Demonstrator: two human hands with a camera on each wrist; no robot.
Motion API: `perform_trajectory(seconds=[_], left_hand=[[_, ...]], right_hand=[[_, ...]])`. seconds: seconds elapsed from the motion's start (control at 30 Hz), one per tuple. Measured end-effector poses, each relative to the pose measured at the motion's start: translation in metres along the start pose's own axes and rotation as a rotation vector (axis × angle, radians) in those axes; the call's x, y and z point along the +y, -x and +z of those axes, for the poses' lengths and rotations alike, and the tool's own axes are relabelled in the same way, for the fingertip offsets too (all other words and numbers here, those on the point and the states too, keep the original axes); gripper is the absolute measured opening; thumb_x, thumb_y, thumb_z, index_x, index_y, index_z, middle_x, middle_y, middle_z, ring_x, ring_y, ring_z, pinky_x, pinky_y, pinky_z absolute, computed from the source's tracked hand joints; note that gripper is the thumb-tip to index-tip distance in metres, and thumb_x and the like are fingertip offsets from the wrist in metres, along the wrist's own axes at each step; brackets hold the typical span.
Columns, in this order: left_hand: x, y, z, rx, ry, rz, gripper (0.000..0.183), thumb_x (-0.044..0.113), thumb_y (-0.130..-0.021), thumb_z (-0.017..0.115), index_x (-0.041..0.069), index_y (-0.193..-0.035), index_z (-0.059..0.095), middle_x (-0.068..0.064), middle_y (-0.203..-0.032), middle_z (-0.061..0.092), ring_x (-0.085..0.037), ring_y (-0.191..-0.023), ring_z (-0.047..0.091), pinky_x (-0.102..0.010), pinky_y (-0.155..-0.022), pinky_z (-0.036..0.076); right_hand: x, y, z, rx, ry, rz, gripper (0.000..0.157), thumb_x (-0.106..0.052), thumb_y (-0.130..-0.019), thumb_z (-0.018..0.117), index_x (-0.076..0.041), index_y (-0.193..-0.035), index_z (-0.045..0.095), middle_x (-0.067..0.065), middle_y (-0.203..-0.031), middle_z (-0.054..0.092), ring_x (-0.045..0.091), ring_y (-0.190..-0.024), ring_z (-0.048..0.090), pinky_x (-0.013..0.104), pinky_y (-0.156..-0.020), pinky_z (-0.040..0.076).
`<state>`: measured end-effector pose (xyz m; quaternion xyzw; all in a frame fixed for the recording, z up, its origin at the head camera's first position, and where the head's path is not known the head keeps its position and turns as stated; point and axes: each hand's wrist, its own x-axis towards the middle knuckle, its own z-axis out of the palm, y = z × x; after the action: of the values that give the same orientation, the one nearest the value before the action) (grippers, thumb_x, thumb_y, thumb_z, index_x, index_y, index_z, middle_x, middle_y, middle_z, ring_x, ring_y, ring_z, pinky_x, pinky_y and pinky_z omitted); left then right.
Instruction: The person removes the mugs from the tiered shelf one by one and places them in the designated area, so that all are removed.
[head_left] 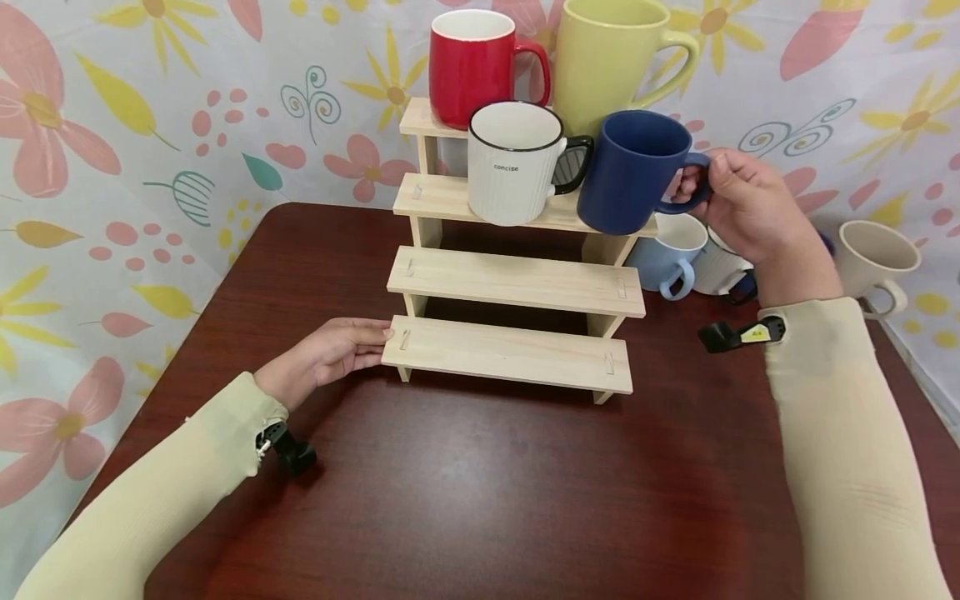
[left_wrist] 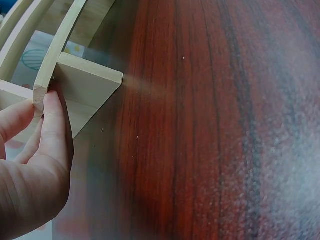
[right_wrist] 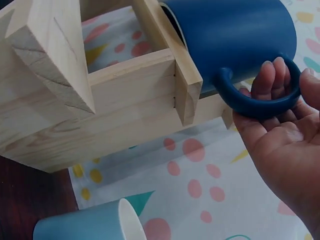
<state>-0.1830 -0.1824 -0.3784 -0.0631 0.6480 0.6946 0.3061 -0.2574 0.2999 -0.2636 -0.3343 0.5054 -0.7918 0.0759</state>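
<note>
A dark blue mug (head_left: 626, 179) is held upright at the right end of the second tier from the top of a stepped wooden rack (head_left: 517, 279); whether its base touches the plank cannot be told. Its handle (right_wrist: 255, 107) is gripped by the right hand (head_left: 757, 200), with fingers curled through the loop and the thumb laid against it. The left end of the lowest plank is pinched between thumb and fingers by the left hand (head_left: 330, 354). Just beside the blue mug, a black-rimmed white mug (head_left: 513, 167) marked "concise" is seated on the same tier. A red mug (head_left: 471, 75) and a larger yellow mug (head_left: 600, 58) are set above. To the rack's right, a light blue mug (head_left: 660, 265) and a beige mug (head_left: 870, 260) are placed on the dark red-brown table (head_left: 465, 483), backed by a floral cloth (head_left: 225, 167).
</note>
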Motion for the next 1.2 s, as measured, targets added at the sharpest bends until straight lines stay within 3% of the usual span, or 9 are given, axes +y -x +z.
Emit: perform_trajectory(seconds=[0.23,0.47,0.57,0.8,1.2], left_hand=[[0.001,0.0,0.0,-0.001,-0.006,0.003,0.059,0.004,-0.105,0.049,-0.016,-0.155,0.024,0.012,-0.084,0.073,0.001,-0.083,0.07,-0.014,-0.079,0.06],[0.002,-0.001,0.0,-0.016,-0.026,0.003,0.058,0.004,-0.105,0.048,-0.016,-0.154,0.025,0.012,-0.084,0.073,0.0,-0.083,0.071,-0.014,-0.079,0.06],[0.002,-0.001,0.0,-0.016,-0.025,0.001,0.058,0.004,-0.105,0.048,-0.016,-0.154,0.025,0.012,-0.084,0.074,0.0,-0.083,0.071,-0.014,-0.08,0.06],[0.001,-0.001,0.0,-0.01,-0.018,-0.002,0.058,0.004,-0.105,0.048,-0.015,-0.155,0.024,0.012,-0.084,0.074,-0.001,-0.083,0.071,-0.015,-0.08,0.06],[0.0,0.0,0.002,-0.004,-0.008,-0.001,0.059,0.003,-0.105,0.048,-0.016,-0.155,0.024,0.012,-0.083,0.074,0.0,-0.082,0.071,-0.015,-0.079,0.06]], right_hand=[[-0.011,0.001,-0.004,0.061,0.095,0.085,0.027,-0.01,-0.106,0.044,0.005,-0.104,0.066,0.008,-0.09,0.065,0.018,-0.081,0.056,0.021,-0.072,0.049],[-0.024,0.005,-0.012,-0.047,0.129,0.181,0.032,0.0,-0.108,0.032,0.006,-0.096,0.06,0.011,-0.089,0.058,0.023,-0.08,0.052,0.025,-0.074,0.051],[-0.025,0.007,-0.011,-0.048,0.094,0.203,0.033,0.002,-0.108,0.03,0.009,-0.095,0.06,0.012,-0.088,0.056,0.023,-0.081,0.053,0.025,-0.076,0.053],[-0.022,0.013,-0.003,0.05,0.054,0.184,0.032,-0.001,-0.108,0.034,0.01,-0.1,0.063,0.012,-0.084,0.054,0.022,-0.081,0.055,0.024,-0.077,0.054],[-0.013,0.021,0.009,0.134,0.019,0.124,0.03,-0.005,-0.107,0.039,0.008,-0.098,0.064,0.01,-0.082,0.06,0.022,-0.081,0.056,0.024,-0.077,0.053]])
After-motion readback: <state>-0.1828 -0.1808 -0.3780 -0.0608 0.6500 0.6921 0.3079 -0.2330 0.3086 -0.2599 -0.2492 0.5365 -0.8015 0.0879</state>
